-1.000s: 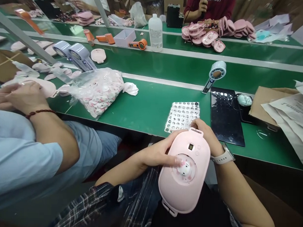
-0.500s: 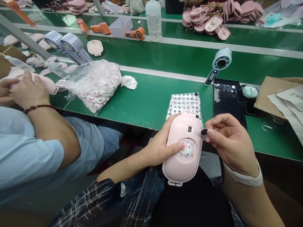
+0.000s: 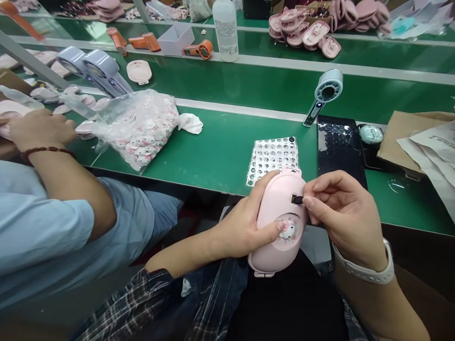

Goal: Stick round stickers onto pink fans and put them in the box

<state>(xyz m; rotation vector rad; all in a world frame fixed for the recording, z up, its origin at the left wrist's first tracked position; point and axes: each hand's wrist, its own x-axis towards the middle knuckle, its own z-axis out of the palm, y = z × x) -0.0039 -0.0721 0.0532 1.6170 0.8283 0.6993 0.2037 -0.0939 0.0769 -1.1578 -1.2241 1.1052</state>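
My left hand grips a pink oval device over my lap, with the thumb beside the small cat figure on its front. My right hand pinches a small black round sticker and holds it against the little display window near the device's top. A sheet of round stickers, mostly peeled, lies on the green table just beyond the device. A black sheet lies to its right.
A co-worker in a light blue shirt sits on my left, hands on a pink part. A clear bag of cat figures lies on the green belt. Blue-grey handheld fans, a white bottle, pink shells and cardboard with papers stand around.
My right hand came off the device's top, picked a black sticker, and brought it onto the display window. The device tilted and moved up toward the table edge.
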